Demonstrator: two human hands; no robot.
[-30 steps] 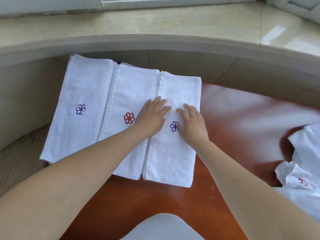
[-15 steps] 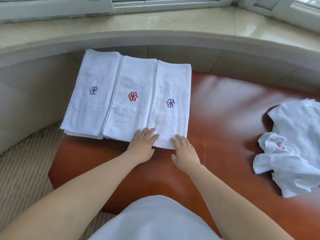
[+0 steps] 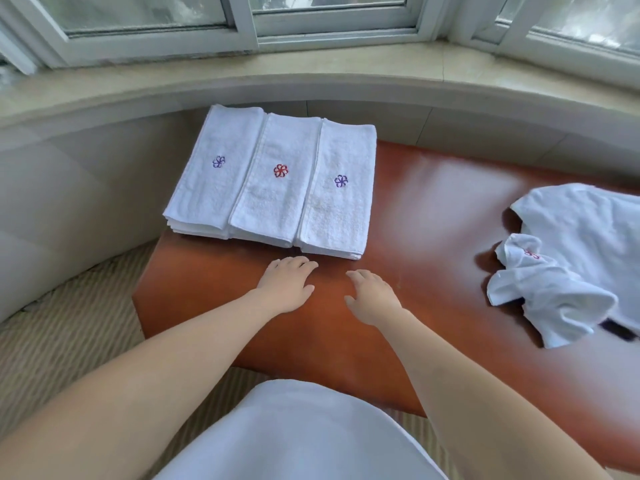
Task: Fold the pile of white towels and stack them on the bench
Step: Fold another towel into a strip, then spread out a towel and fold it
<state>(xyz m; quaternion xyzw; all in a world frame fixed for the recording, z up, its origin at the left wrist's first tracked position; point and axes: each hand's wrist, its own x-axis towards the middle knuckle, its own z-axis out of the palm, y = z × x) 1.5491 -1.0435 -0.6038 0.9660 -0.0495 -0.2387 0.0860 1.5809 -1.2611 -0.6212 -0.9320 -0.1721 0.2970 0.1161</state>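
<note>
Head view: 3 folded towels (image 3: 273, 181), flower emblems, no writing.

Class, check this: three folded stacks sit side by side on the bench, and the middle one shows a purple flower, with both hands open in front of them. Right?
Not quite. The head view shows the middle stack bears a red flower; the two outer stacks have purple ones. The rest stands: left hand and right hand are open.

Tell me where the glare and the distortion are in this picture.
Head view: daylight from the windows leaves a pale glare on the brown bench beside the folded towels; the wide lens bends the window ledge into an arc.
</note>
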